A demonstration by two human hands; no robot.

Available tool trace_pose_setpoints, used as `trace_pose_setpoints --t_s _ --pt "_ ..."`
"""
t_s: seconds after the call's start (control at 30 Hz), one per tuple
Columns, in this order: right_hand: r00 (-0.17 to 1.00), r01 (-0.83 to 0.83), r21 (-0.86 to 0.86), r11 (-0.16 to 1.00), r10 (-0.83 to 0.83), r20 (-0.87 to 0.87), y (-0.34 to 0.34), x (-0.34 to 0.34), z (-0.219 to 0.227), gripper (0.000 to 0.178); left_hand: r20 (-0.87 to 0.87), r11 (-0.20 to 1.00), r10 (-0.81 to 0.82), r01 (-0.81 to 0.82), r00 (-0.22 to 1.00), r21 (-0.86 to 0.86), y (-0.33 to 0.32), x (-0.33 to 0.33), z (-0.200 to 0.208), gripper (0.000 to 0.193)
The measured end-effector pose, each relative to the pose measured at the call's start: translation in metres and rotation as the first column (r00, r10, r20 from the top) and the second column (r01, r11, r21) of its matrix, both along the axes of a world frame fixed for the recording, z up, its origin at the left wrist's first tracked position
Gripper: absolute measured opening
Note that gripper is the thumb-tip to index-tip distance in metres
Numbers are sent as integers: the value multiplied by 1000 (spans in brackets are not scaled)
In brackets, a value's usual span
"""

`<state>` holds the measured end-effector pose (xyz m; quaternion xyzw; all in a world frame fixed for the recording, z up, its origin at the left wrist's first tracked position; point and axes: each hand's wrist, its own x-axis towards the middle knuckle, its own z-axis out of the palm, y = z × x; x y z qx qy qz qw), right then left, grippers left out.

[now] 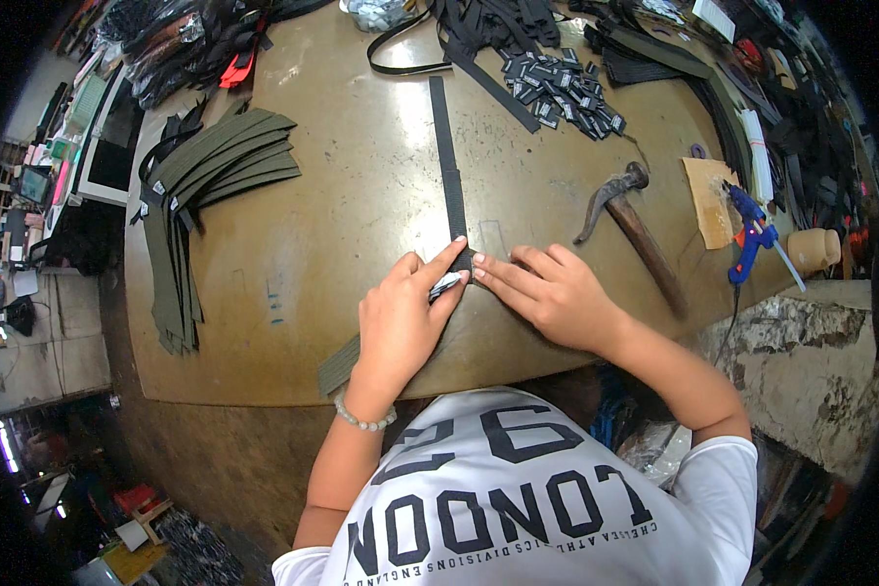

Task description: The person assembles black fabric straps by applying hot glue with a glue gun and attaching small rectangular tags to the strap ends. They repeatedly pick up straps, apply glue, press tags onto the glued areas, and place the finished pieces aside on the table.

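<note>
A narrow black webbing strap (446, 146) runs down the middle of the table and ends under my fingers. My left hand (398, 311) pinches at its near end, index finger and thumb pressed on the dark fabric. Against the left thumb shows a small black-and-white label (444, 284). From the right, my right hand (555, 298) presses its closed fingertips on the same end, touching the strap's edge. An olive strap (339, 368) lies below my left wrist; its upper part is hidden by my hand and forearm.
On the left lies a fanned stack of olive straps (230, 161). A hammer (645, 234) rests to the right, beyond it a blue glue gun (749, 234) and brown sandpaper-like sheet (703, 200). Small black labels (562, 88) and black straps (493, 29) are heaped at the back.
</note>
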<state>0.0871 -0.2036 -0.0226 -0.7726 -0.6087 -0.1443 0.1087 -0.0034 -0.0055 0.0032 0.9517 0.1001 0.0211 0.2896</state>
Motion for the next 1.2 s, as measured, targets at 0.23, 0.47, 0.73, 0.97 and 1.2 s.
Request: trace_pose_setpoints --t_s 0.23,0.47,0.73,0.97,1.2 --pt "979 178 67 982 -171 -107 -6 -7 1 38 -26 986 -60 63 998 153 -4 -3 2 44" --pt "389 914 -53 403 -905 -169 -62 5 32 44 111 992 95 -84 989 -97 12 -33 -2 43" --pt "608 494 -179 851 -485 -628 3 -48 48 25 206 988 129 -108 970 -112 11 -37 -14 28" --pt "556 568 -78 819 -452 -698 5 -50 45 35 205 998 69 -69 976 -9 13 -38 -13 32" --pt "476 843 35 537 -714 -512 -40 -26 26 33 88 993 -23 12 996 120 12 -33 -9 39"
